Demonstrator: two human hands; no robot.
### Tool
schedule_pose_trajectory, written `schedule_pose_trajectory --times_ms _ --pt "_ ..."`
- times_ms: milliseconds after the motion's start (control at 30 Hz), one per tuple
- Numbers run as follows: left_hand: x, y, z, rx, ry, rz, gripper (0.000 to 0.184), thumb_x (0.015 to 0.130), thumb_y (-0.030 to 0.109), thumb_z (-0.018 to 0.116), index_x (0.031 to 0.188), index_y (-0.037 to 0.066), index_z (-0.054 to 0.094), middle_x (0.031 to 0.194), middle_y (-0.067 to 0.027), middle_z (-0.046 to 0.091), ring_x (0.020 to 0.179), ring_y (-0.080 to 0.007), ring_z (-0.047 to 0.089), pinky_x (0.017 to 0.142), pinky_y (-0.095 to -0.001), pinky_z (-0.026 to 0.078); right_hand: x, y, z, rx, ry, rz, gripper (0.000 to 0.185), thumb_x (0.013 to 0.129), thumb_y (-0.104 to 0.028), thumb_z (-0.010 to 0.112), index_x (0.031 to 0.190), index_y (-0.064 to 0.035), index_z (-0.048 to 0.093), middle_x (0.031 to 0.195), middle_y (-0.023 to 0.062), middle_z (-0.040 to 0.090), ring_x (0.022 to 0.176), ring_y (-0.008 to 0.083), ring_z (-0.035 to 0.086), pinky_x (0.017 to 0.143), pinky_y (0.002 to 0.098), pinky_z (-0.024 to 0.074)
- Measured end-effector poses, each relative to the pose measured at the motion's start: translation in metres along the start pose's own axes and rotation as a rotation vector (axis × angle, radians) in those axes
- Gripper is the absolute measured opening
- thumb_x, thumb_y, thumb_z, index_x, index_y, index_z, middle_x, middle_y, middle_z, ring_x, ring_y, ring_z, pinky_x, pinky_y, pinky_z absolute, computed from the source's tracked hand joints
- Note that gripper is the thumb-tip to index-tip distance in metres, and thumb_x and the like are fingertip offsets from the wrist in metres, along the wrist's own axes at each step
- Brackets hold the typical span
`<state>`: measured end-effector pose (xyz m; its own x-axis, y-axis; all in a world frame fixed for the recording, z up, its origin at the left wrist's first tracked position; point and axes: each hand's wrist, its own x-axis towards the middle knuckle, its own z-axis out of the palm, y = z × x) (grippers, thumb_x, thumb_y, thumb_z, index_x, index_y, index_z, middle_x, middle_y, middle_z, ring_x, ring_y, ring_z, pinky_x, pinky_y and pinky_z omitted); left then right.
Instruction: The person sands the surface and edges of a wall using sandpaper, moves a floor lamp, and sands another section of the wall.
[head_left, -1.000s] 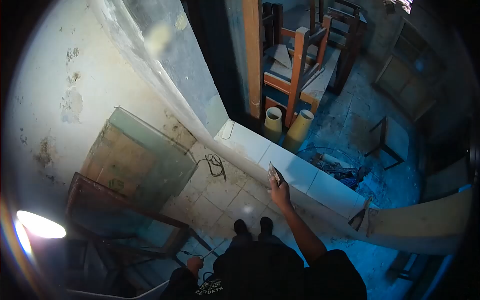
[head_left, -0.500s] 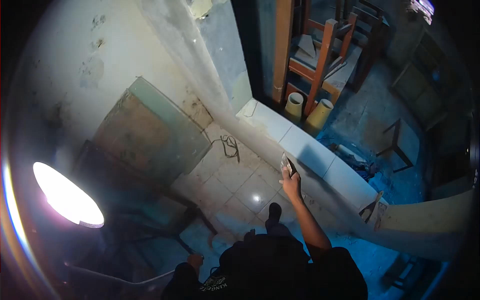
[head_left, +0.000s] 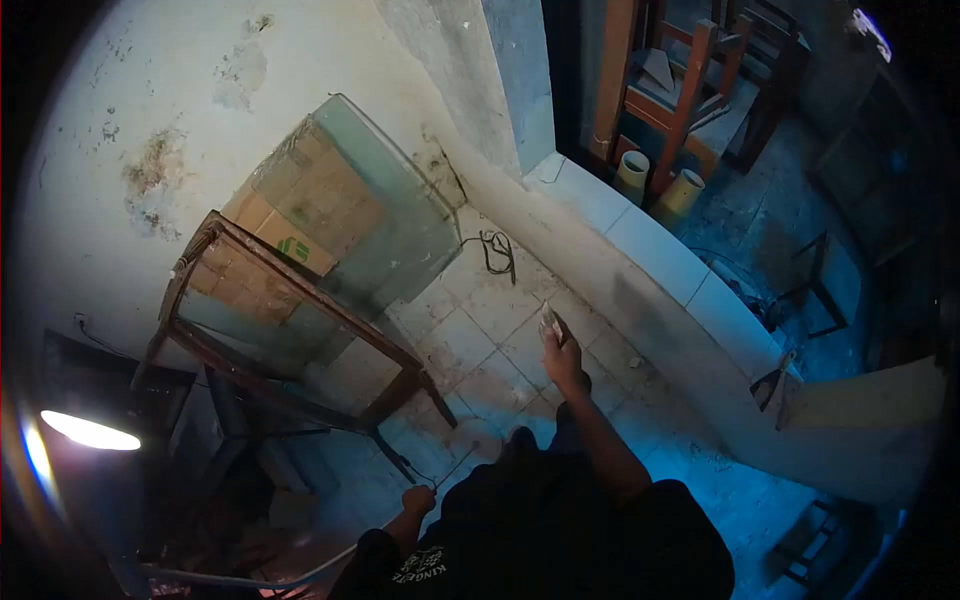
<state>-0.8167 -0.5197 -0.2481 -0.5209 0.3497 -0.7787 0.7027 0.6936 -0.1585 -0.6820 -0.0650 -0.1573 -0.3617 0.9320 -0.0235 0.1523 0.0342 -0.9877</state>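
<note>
My right hand (head_left: 564, 362) is held out over the tiled floor, fingers closed around a small object with a shiny, pale pointed end (head_left: 548, 320); its exact kind is hard to make out. Lower down, my left hand (head_left: 418, 499) is closed on a thin, pale cord (head_left: 342, 556) that trails off to the lower left. A thin line also runs from this hand toward a pale round shape (head_left: 475, 437) near my feet. Close to my left hand are the legs of a dark wooden chair frame (head_left: 325, 312), which lies tilted against the wall side.
A glass sheet (head_left: 420, 215) with cardboard (head_left: 335, 190) leans in the corner. A coiled black cable (head_left: 498, 255) lies on the floor. Along the right runs a low wall with a tiled ledge (head_left: 655, 255); beyond it stand stacked wooden furniture (head_left: 690, 90) and yellow tubes (head_left: 680, 195). A bright lamp (head_left: 90, 430) glows at left.
The view has shifted left, and the chair frame and cardboard now show more brightly. My left hand has come farther into view. My right hand has moved slightly left, still holding the pointed object.
</note>
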Motion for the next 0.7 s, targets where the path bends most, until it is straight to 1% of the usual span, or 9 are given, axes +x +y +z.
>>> schedule_pose_trajectory --times_ms 100,233,300,400,500,533,567,633,700 --pt "-0.006 0.000 0.006 -0.043 0.003 0.000 0.035 0.085 0.038 0.056 0.094 0.007 0.069 0.096 -0.0167 0.068 0.090 -0.0348 0.066 0.074 -0.0467 0.052 -0.027 -0.003 0.006 -0.022 -0.091 0.099 0.048 0.094 -0.031 0.049 0.132 -0.0012 0.048 0.108 0.0191 0.063 0.074 0.0249 0.066 0.054 0.0329 0.0544" --pt "-0.007 0.013 0.015 -0.120 0.016 0.018 0.034 0.086 0.035 0.051 0.097 0.009 0.070 0.097 -0.0161 0.068 0.092 -0.0341 0.066 0.074 -0.0472 0.052 -0.046 0.012 0.014 0.074 -0.034 -0.009 0.048 0.093 -0.029 0.050 0.134 -0.0051 0.046 0.114 0.0155 0.061 0.087 0.0243 0.065 0.057 0.0325 0.0570" --pt "-0.010 0.024 0.025 -0.115 0.020 -0.068 0.034 0.087 0.035 0.051 0.097 0.009 0.070 0.098 -0.0155 0.068 0.091 -0.0343 0.066 0.074 -0.0472 0.052 -0.046 0.013 0.003 0.063 -0.085 0.020 0.049 0.093 -0.029 0.051 0.134 -0.0024 0.046 0.114 0.0150 0.060 0.092 0.0250 0.064 0.057 0.0320 0.0575" --pt "-0.014 0.038 0.030 -0.176 0.105 -0.107 0.032 0.086 0.034 0.052 0.096 0.009 0.071 0.098 -0.0149 0.069 0.089 -0.0346 0.067 0.072 -0.0470 0.052 -0.036 0.009 -0.010 0.056 -0.117 0.051 0.050 0.092 -0.032 0.052 0.127 0.0049 0.049 0.111 0.0215 0.060 0.086 0.0266 0.065 0.057 0.0328 0.0579" --pt "-0.018 0.049 0.029 -0.165 0.096 -0.179 0.028 0.086 0.028 0.053 0.098 0.010 0.071 0.100 -0.0136 0.069 0.091 -0.0328 0.067 0.072 -0.0472 0.052 -0.016 0.022 -0.022 -0.013 -0.131 0.075 0.050 0.092 -0.033 0.054 0.122 0.0059 0.052 0.106 0.0210 0.061 0.081 0.0263 0.065 0.056 0.0333 0.0576" --pt "-0.009 0.047 0.038 -0.149 0.130 -0.167 0.027 0.086 0.029 0.054 0.093 0.010 0.071 0.093 -0.0131 0.069 0.086 -0.0333 0.067 0.070 -0.0467 0.053 -0.015 -0.012 -0.036 -0.086 -0.205 0.284 0.047 0.094 -0.033 0.050 0.125 0.0016 0.052 0.096 0.0223 0.065 0.086 0.0340 0.064 0.075 0.0418 0.0481" --pt "-0.003 0.046 0.054 -0.126 0.159 -0.152 0.027 0.086 0.031 0.055 0.088 0.009 0.071 0.086 -0.0127 0.069 0.081 -0.0337 0.068 0.069 -0.0461 0.053 -0.007 -0.006 -0.042 -0.095 -0.215 0.305 0.047 0.094 -0.033 0.050 0.125 0.0016 0.052 0.096 0.0223 0.065 0.086 0.0340 0.064 0.075 0.0418 0.0481" --pt "-0.012 0.056 0.051 -0.091 0.116 -0.182 0.026 0.086 0.030 0.055 0.088 0.009 0.071 0.087 -0.0123 0.069 0.080 -0.0335 0.067 0.068 -0.0461 0.053 0.000 0.008 -0.058 -0.046 -0.099 0.046 0.045 0.093 -0.033 0.051 0.121 0.0022 0.055 0.090 0.0212 0.064 0.072 0.0303 0.064 0.067 0.0417 0.0485" --pt "-0.012 0.065 0.031 -0.046 0.109 -0.194 0.026 0.086 0.029 0.054 0.089 0.010 0.072 0.087 -0.0119 0.069 0.079 -0.0334 0.067 0.068 -0.0462 0.053 0.004 -0.016 -0.078 -0.011 -0.067 0.119 0.045 0.093 -0.033 0.051 0.121 0.0021 0.055 0.090 0.0218 0.064 0.072 0.0319 0.063 0.068 0.0422 0.0485"
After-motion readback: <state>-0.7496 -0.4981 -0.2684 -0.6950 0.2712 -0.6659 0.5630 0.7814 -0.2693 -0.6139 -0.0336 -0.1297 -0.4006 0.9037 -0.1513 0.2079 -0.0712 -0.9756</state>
